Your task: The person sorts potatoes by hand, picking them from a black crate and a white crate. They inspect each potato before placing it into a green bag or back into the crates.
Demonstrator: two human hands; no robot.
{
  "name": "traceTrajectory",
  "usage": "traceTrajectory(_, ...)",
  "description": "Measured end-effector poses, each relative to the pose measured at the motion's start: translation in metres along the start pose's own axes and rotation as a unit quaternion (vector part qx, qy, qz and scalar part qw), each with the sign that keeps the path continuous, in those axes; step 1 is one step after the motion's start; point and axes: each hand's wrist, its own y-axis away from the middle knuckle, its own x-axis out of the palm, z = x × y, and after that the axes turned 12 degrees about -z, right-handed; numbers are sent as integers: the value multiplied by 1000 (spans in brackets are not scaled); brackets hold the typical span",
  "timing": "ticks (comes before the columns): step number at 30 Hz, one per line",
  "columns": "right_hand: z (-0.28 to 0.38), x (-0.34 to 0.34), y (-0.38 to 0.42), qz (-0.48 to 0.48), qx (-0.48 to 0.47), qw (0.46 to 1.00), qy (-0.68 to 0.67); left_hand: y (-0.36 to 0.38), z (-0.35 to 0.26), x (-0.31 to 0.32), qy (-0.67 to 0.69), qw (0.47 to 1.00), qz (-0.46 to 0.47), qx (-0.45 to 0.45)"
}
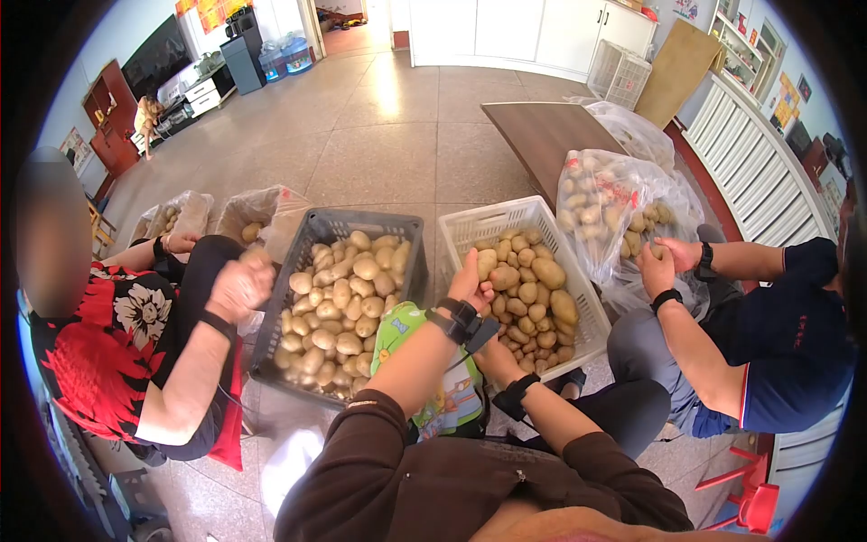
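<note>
My left hand [469, 282] is closed around a potato [487, 263] above the left side of a white plastic crate [454, 237]. Many potatoes [531, 294] of mixed sizes fill that crate. My right hand [497, 359] is low, at the crate's near left corner, its fingers mostly hidden behind the black device on my left wrist. Left of my arms stands a dark grey crate [414, 238], full of larger potatoes [336, 318]. A green patterned cloth [442, 397] lies below my forearms.
On the left, a seated person's hand [240, 287] is raised beside the grey crate, near bags [262, 210] of potatoes. At the right, another person's hands [659, 262] hold a potato by a clear bag [591, 185]. A brown board [551, 135] leans behind.
</note>
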Motion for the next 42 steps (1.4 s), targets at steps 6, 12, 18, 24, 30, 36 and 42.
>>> traceTrajectory(6, 20, -12, 15, 42, 30, 990, 133, 6, -19, -7, 132, 990, -30, 39)
traceTrajectory(12, 18, -10, 15, 36, 27, 989, 143, -22, -68, -53, 426, 897, -34, 117)
traceTrajectory(18, 17, -14, 15, 43, 4, 989, 141, -3, -115, -91, 571, 768, -147, 250)
traceTrajectory(24, 9, -10, 13, 37, -11, 992, 124, -24, -118, -117, 454, 796, -168, 364)
traceTrajectory(30, 2, -27, -4, 116, 2, 993, 8, -39, -98, -101, 352, 897, -58, 261)
traceTrajectory(36, -25, -40, -47, 10, 56, 995, -77, -26, -60, -43, 167, 978, -50, 117)
traceTrajectory(42, -37, -58, -73, -144, 127, 981, 7, -12, -40, -18, 88, 993, -36, 72)
